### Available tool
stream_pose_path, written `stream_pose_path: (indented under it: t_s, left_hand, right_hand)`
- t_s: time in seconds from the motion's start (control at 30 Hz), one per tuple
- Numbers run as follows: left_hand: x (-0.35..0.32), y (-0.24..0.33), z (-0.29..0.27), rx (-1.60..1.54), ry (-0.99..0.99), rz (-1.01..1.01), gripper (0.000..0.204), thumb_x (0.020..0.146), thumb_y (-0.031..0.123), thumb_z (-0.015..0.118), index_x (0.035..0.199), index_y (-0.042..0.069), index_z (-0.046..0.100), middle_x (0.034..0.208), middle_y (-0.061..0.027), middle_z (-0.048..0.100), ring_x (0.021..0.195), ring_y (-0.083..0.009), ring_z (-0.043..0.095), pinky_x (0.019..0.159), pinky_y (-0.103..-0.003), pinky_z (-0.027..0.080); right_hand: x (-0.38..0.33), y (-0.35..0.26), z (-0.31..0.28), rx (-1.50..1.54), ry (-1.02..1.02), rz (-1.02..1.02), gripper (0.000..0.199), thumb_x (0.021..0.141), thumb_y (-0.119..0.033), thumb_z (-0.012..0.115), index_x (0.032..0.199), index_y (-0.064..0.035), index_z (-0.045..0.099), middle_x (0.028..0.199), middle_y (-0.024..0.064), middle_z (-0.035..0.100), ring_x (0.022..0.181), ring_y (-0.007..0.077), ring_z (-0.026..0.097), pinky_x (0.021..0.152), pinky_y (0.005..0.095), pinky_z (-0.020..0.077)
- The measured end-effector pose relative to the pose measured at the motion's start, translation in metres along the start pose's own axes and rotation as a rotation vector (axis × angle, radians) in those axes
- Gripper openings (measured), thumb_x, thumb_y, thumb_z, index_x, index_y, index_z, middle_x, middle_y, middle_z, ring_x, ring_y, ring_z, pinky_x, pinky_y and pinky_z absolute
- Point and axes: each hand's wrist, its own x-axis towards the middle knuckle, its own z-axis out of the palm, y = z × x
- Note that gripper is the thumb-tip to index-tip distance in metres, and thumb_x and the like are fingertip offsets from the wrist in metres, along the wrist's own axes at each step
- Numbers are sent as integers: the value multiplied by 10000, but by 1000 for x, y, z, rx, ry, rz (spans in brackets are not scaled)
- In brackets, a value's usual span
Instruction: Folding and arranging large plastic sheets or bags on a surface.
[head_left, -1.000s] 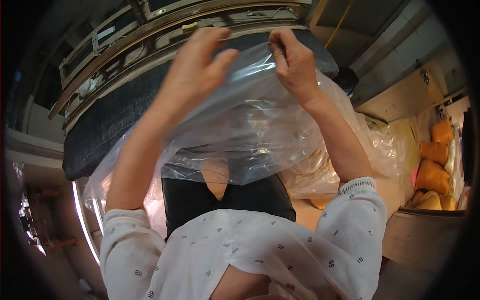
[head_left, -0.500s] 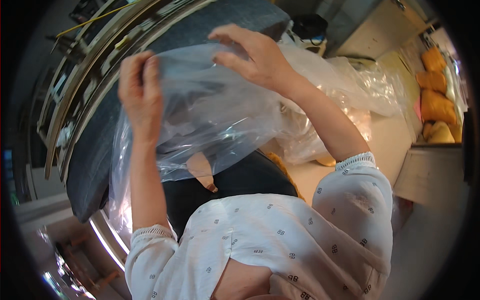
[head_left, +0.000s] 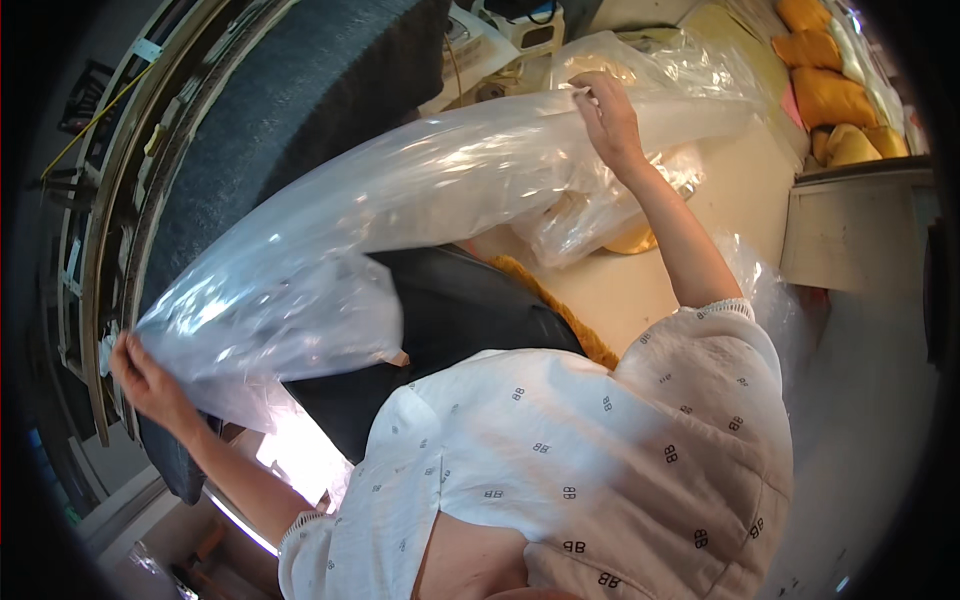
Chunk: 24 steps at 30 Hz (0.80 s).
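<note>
A large sheet of clear plastic film stretches across my lap, wrinkled and shiny, and may be a bag or sleeve. My left hand is closed on its left end, low beside the dark padded surface. At the upper right, my right hand pinches the film's far edge between thumb and fingers. Between the hands the film is drawn out in a long band, and a loose part of it hangs over my dark trousers.
A dark grey padded surface runs along the left, beside a worn rack. More crumpled clear plastic lies on the pale floor. Orange-yellow bundles are stacked at the far right, above a pale cabinet.
My hands have moved apart: the left down and to the left, the right outward to the right. The film has been pulled from a bunched heap into a long stretched band.
</note>
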Motion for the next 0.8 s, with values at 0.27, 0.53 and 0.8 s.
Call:
stream_pose_path:
  t_s: [0.27,0.53,0.8]
  left_hand:
    - [-33,-101,-127,398,-7,-165,322,930,265,480,1094,2,566,1071,-132,590,974,-249,558,873,-313,414]
    - [-56,-212,-301,831,71,-503,371,922,311,467,1093,3,584,1098,-180,583,975,-330,558,842,-365,430]
    - [-43,-380,-318,941,-144,-258,446,933,369,415,1147,1,545,1116,-191,576,1028,-358,538,869,-395,417]
  right_hand:
    - [-104,34,19,-271,-485,-29,290,683,-99,622,967,-121,566,929,43,594,917,238,528,838,392,387]
    - [-172,111,-45,-679,-908,224,217,629,-95,621,839,-153,622,859,25,617,943,247,548,787,428,457]
    - [-36,214,-179,-1266,-1056,467,207,714,-158,623,920,-172,640,964,93,633,922,314,607,756,429,493]
